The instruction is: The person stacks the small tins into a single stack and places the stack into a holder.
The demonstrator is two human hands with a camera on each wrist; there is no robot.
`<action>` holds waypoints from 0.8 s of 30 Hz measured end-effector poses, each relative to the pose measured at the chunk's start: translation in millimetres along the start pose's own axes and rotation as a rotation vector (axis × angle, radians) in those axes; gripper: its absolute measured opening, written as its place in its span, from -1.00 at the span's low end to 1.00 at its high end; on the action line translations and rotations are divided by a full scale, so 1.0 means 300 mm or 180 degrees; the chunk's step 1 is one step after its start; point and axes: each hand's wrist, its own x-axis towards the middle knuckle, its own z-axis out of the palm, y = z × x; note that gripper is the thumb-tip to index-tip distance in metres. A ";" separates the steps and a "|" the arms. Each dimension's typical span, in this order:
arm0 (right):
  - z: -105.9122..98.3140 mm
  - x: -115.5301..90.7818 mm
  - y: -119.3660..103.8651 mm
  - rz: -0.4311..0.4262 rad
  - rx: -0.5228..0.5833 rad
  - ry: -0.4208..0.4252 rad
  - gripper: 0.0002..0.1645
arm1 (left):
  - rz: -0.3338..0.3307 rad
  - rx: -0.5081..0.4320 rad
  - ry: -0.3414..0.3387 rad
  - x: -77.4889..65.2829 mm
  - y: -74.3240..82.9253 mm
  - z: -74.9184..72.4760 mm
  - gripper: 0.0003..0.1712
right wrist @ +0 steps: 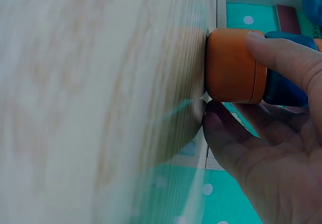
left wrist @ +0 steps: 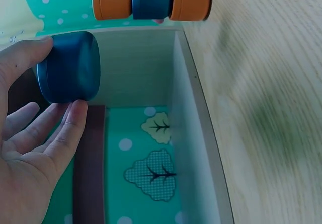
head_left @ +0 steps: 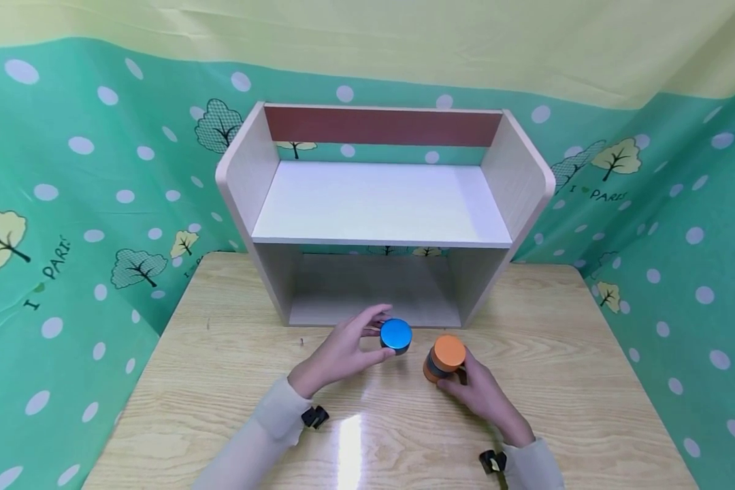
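Between the thumb and fingers of my left hand (head_left: 343, 350) is a small blue round canister (head_left: 396, 333), pinched above the table in front of the shelf. The left wrist view shows its smooth side, with the thumb on one end and fingertips on the other. To its right a stack of canisters stands upright on the table: an orange top canister (head_left: 449, 352), a dark blue middle canister (right wrist: 284, 80) and an orange bottom canister (right wrist: 231, 65). My right hand (head_left: 480, 391) grips the stack low down, thumb and fingers around the bottom canister.
A whitish two-level shelf unit (head_left: 380, 204) with a dark red back strip (head_left: 382, 126) stands at the back of the wooden table (head_left: 220, 381). A green patterned curtain (head_left: 86, 190) surrounds the table. Black clips (head_left: 315, 416) sit at both sleeve cuffs.
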 end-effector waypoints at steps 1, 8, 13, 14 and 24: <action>0.000 0.000 -0.001 0.0006 -0.0006 -0.0001 -0.23 | 0.0006 0.0005 -0.0008 0.004 0.002 0.000 -0.13; -0.001 0.000 -0.002 0.0010 -0.0014 0.0007 -0.22 | 0.0043 0.0007 -0.0055 0.022 0.013 0.005 -0.11; -0.004 -0.003 0.000 -0.0037 0.0023 0.0001 -0.22 | 0.0112 0.0010 -0.0063 0.030 0.017 0.008 -0.13; -0.004 -0.004 0.000 -0.0046 0.0028 -0.0004 -0.22 | 0.0123 0.0009 -0.0062 0.030 0.017 0.008 -0.13; -0.006 -0.003 0.005 -0.0105 0.0067 -0.0027 -0.23 | 0.0101 -0.0034 -0.0074 0.046 0.023 0.017 -0.13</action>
